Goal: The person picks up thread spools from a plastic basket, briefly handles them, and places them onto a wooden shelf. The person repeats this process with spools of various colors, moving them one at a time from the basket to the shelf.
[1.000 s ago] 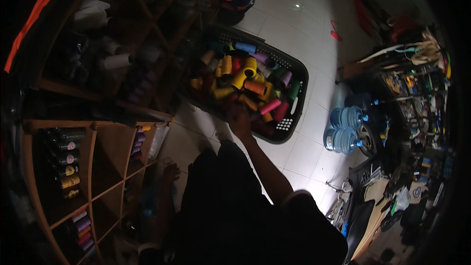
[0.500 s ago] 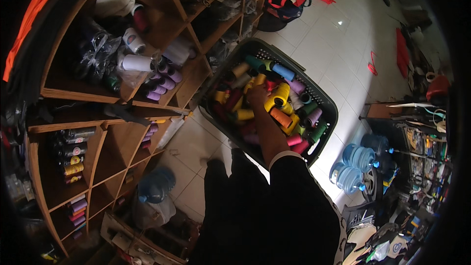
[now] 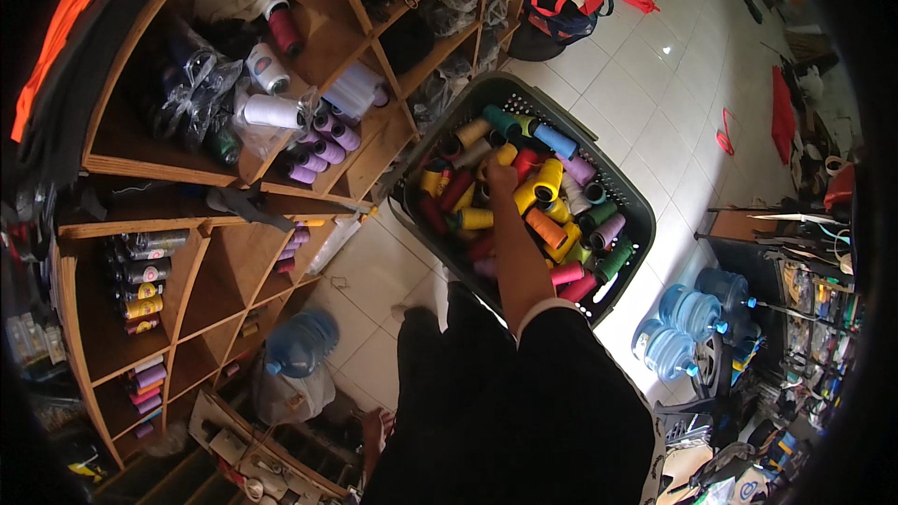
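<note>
Hands are held well apart in the head view. The right hand (image 3: 500, 171) is lowered into a dark perforated basket (image 3: 591, 151), with its fingers bent beside a yellow spool (image 3: 507, 152); whether this spool is gripped cannot be told. The left hand (image 3: 377, 425) is seen low down, just beside the dark trousers (image 3: 426, 365), partly hidden by them; what its fingers do cannot be made out.

The basket, set above a white tiled floor (image 3: 374, 262), is filled with loosely heaped thread spools, among which a blue spool (image 3: 556, 140), an orange spool (image 3: 543, 224) and a pink spool (image 3: 567, 273) can be picked out. On the left, lilac spools (image 3: 327, 147) are kept in wooden shelving (image 3: 224, 271). Below it, 1 blue water jug (image 3: 301, 341) is seen; on the right, further jugs (image 3: 669, 346) are grouped together.
</note>
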Available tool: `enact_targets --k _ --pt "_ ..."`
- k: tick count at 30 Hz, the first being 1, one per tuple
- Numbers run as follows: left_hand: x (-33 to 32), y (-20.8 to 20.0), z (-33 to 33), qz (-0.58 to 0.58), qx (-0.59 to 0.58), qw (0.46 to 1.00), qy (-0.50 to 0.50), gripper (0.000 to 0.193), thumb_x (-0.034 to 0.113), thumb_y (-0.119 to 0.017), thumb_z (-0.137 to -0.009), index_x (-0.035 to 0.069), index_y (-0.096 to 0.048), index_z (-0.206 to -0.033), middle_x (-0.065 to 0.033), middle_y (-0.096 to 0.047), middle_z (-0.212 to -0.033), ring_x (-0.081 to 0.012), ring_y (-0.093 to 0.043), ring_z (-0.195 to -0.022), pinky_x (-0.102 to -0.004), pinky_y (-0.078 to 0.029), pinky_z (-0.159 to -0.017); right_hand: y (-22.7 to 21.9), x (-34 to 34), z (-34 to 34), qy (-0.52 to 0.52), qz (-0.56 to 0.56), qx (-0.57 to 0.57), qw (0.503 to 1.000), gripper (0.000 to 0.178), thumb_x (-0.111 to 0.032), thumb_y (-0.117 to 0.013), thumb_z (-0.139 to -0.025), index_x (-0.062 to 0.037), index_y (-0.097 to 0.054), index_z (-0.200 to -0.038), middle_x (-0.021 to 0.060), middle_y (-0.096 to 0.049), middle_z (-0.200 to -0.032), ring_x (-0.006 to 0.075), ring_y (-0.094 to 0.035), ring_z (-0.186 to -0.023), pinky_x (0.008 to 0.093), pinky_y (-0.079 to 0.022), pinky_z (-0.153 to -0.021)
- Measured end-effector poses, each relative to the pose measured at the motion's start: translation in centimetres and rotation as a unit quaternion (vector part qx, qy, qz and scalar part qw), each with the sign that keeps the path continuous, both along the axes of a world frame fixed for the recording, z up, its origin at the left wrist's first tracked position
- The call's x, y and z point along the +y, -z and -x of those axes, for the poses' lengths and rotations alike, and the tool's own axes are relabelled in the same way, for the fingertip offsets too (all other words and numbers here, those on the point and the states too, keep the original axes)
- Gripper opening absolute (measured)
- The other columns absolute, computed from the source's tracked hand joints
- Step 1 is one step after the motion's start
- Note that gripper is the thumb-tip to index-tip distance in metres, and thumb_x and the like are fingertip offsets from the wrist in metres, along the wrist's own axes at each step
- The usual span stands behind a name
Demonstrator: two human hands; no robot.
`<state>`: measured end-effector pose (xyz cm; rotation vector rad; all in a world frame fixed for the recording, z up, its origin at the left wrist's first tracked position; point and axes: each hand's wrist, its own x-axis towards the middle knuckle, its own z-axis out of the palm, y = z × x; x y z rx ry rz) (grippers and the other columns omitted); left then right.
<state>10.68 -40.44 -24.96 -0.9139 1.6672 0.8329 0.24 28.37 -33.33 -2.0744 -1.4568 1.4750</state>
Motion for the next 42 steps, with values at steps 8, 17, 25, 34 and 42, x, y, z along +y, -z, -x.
enact_targets --k 8,17,25,34,42 --pt "18.3 -4.9 12.2 -0.148 0.254 0.954 0.055 0.027 0.031 -0.054 -0.093 0.006 -0.058 -0.104 -0.0059 -0.062 -0.09 -0.0137 -0.06 -0.077 -0.0283 -0.048 -0.067 -9.3 -10.4 -7.4 0.152 0.269 0.62 0.722 0.054 -0.04 -0.042 -0.086 -0.0051 -0.044 -0.127 0.0132 -0.057 -0.108 0.0264 -0.058 -0.092 0.0363 -0.049 -0.074" --pt "38.0 -16.2 15.1 -0.56 0.243 0.78 0.138 0.046 0.031 -0.054 -0.094 0.001 -0.05 -0.128 -0.0108 -0.057 -0.123 -0.0204 -0.055 -0.113 -0.0373 -0.046 -0.093 -23.4 -17.8 -8.2 -0.067 0.362 0.642 0.673 0.06 -0.029 -0.06 -0.08 -0.0062 -0.04 -0.132 0.0113 -0.052 -0.119 0.0236 -0.054 -0.102 0.0346 -0.046 -0.084" --pt "35.1 -18.3 14.1 -0.494 0.384 0.775 0.095 0.047 0.021 -0.073 -0.082 -0.001 -0.055 -0.12 -0.0086 -0.063 -0.11 -0.0166 -0.06 -0.099 -0.0313 -0.048 -0.087 -24.0 -19.4 -6.4 -0.389 0.22 0.489 0.749 0.053 -0.016 -0.065 -0.079 -0.0072 -0.036 -0.123 0.0068 -0.049 -0.114 0.0169 -0.05 -0.106 0.0331 -0.046 -0.087" --pt "27.5 -19.0 13.1 -0.351 0.463 0.812 0.048 0.042 0.015 -0.074 -0.081 -0.002 -0.059 -0.116 -0.0076 -0.064 -0.107 -0.0184 -0.059 -0.1 -0.0324 -0.046 -0.089 -25.0 -24.4 -1.5 -0.598 0.16 0.38 0.687 0.052 -0.013 -0.078 -0.075 -0.0032 -0.043 -0.112 0.007 -0.056 -0.101 0.016 -0.056 -0.097 0.032 -0.048 -0.083" --pt "26.0 -17.6 11.2 -0.377 0.415 0.826 -0.045 0.055 0.021 -0.076 -0.08 -0.001 -0.052 -0.124 -0.0126 -0.063 -0.11 -0.0185 -0.059 -0.103 -0.0333 -0.049 -0.086 -21.8 -25.5 -1.7 -0.638 0.127 0.361 0.668 0.061 -0.015 -0.081 -0.071 -0.0051 -0.04 -0.115 0.0104 -0.054 -0.108 0.0185 -0.056 -0.099 0.0344 -0.048 -0.084"
